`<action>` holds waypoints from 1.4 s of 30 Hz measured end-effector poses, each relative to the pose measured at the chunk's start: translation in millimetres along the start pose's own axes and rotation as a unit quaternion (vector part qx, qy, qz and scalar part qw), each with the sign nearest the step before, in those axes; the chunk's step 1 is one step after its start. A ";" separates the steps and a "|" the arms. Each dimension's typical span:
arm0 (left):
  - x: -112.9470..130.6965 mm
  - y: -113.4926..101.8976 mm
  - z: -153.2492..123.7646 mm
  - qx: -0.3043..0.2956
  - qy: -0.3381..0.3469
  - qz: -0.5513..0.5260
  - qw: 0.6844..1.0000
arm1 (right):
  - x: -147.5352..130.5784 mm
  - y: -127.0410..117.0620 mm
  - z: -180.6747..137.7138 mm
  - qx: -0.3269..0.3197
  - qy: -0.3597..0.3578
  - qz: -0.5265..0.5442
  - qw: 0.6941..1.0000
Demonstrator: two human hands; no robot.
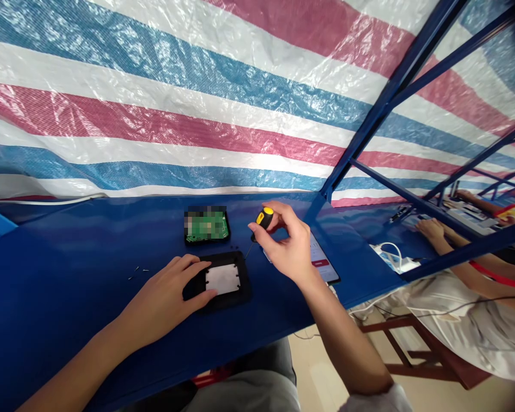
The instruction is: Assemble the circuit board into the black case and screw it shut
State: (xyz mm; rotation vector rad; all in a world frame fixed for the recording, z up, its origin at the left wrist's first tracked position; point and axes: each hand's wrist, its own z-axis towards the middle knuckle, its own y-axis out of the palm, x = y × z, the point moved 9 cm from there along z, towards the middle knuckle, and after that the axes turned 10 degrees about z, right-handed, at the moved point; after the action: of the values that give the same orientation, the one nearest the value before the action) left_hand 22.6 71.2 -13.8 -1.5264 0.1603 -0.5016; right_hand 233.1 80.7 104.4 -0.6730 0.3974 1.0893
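My left hand [171, 289] lies on the left edge of a black square casing [223, 280] with a white pad in its middle, fingers curled over its rim and holding it down on the blue table [68, 286]. My right hand [285, 240] is closed round a small screwdriver with a yellow and black handle [264, 219]; its thin shaft points down at the casing's upper right corner. A second black casing half holding a green circuit board [206, 226] rests just behind.
Several tiny screws [137, 270] lie left of my left hand. A phone [321, 260] lies under my right wrist. A white charger with cable [397, 260] sits at the right. Another person's arms [455, 252] work at the neighbouring bench. Blue frame bars [369, 120] rise on the right.
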 end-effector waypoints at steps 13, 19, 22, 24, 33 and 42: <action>24.6 -26.8 61.3 -0.006 0.040 0.090 0.995 | 27.5 -2.1 -0.9 0.014 0.035 -0.020 0.999; 38.3 -26.3 100.8 -0.013 0.030 0.108 0.994 | 33.0 -7.7 -2.5 0.029 0.044 -0.017 0.998; 41.0 -25.6 103.7 -0.011 0.029 0.114 0.993 | 33.9 -9.4 -2.3 0.033 0.049 -0.013 0.998; 42.1 -23.7 103.3 -0.018 0.031 0.118 0.992 | 34.0 -10.1 -2.3 0.034 0.050 -0.009 0.998; 42.3 -13.5 104.7 -0.044 0.055 0.123 0.990 | 35.2 -13.7 -3.0 0.037 0.054 -0.005 0.998; 45.3 -13.6 104.4 -0.054 0.064 0.137 0.987 | 33.8 -15.1 -3.0 0.042 0.056 0.006 0.998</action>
State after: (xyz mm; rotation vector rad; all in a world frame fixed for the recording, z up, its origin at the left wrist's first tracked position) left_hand 102.3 148.4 14.8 -1.5473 0.4976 -0.3759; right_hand 261.1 97.1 86.3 -0.6603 0.5416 1.0438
